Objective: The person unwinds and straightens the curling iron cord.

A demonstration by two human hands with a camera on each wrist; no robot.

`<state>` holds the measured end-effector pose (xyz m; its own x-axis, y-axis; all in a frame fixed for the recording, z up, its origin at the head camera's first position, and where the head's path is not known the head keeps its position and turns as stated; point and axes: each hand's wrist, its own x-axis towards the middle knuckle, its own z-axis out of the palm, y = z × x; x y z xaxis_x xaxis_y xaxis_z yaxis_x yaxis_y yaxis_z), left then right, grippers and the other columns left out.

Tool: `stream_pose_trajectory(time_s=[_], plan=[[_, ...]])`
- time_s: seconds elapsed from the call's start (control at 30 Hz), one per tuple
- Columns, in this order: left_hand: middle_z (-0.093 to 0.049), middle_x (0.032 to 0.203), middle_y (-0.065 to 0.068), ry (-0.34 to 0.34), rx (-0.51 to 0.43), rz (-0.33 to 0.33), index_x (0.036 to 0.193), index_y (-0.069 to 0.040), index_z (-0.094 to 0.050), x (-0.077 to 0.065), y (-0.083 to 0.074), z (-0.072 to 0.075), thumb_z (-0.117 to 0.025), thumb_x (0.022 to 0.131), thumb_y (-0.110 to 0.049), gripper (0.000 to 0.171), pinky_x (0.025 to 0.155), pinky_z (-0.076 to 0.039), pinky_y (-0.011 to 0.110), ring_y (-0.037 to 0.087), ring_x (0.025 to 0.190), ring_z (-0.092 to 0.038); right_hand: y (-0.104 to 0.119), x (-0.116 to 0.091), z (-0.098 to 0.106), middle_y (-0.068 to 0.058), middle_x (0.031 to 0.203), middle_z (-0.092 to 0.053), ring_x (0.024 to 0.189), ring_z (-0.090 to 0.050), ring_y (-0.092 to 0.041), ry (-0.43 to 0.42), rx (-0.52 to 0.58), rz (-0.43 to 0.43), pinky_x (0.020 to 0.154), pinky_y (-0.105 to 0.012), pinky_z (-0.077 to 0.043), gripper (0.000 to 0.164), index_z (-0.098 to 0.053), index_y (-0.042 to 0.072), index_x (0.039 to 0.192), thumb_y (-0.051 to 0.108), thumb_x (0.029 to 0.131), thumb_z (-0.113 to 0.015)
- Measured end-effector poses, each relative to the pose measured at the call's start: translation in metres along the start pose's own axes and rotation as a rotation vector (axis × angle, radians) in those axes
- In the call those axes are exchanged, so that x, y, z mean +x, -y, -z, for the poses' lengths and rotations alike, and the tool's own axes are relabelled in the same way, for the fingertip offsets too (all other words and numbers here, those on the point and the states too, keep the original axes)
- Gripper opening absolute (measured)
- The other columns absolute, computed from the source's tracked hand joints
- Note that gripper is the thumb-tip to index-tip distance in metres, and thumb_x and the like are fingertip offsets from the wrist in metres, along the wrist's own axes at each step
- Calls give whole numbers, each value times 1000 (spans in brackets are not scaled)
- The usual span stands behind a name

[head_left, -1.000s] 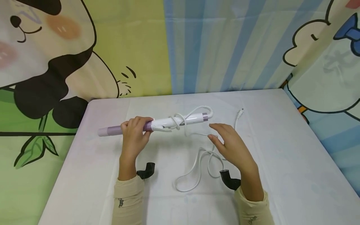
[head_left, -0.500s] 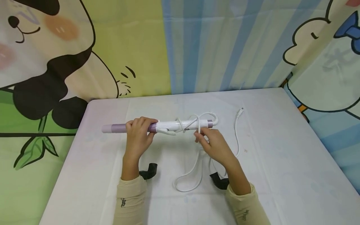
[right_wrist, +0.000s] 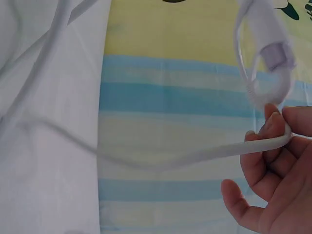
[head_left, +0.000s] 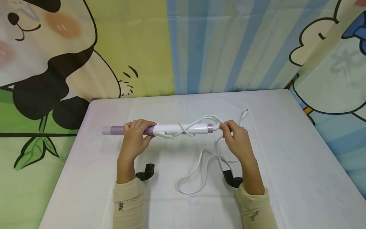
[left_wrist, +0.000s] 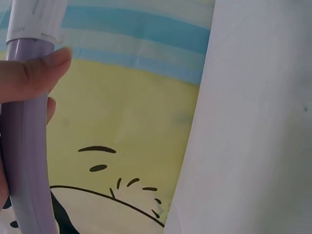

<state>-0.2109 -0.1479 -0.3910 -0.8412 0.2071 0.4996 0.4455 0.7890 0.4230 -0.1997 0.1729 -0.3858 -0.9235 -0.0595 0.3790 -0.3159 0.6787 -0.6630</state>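
A white and purple hair curling iron (head_left: 195, 128) is held level above the table, its purple barrel to the left. My left hand (head_left: 134, 136) grips the barrel beside the white handle; in the left wrist view the thumb (left_wrist: 36, 73) lies across the purple barrel (left_wrist: 29, 146). White cord crosses around the handle and loops at its right end. There my right hand (head_left: 235, 138) pinches the cord (right_wrist: 209, 153) between thumb and fingers, just off the handle's end. In the right wrist view the little finger stands away from the cord.
More of the cord (head_left: 190, 192) lies in loose loops on the white table (head_left: 286, 165), between and below my hands. Its plug end (head_left: 244, 113) points to the back right. Black wrist mounts (head_left: 146, 172) project inward from both sleeves. A printed cartoon curtain (head_left: 200, 47) hangs behind the table.
My right hand, at first apart from the cord with fingers extended, took hold of it beneath the handle, then moved right past the handle's end. The winding on the handle has shifted.
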Motion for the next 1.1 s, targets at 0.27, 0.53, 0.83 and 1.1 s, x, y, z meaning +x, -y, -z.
stream_pose_trajectory(time_s=[0.27,0.53,0.83,1.1], plan=[[-64,94,10,-53,-58,58,99,-8,-64,0,1,3,-78,65,1,37,86,-26,46,29,92,-54,-16,2,-2,-7,74,-61,65,-53,-15,310,-58,-106,60,-29,-41,28,-62,6,95,27,96,-44],[-64,92,11,-129,51,111,97,-10,-66,0,-2,-1,-77,65,0,36,86,-26,49,31,88,-53,-11,1,-10,-9,93,-68,86,-62,-22,542,-109,-49,77,-41,-48,28,-67,5,104,24,93,-50],[-64,91,11,-176,97,103,96,-9,-66,4,-11,-7,-76,65,2,34,84,-27,49,32,87,-53,26,-13,6,-18,123,-56,116,-47,-36,383,-222,57,96,-50,-36,46,-51,0,125,28,89,-56],[-64,88,8,-167,156,-8,93,-11,-66,9,-25,-19,-76,63,4,35,82,-31,48,31,86,-55,43,-16,-5,-16,120,-58,116,-49,-32,282,-173,107,95,-45,-39,43,-56,0,120,27,87,-61]])
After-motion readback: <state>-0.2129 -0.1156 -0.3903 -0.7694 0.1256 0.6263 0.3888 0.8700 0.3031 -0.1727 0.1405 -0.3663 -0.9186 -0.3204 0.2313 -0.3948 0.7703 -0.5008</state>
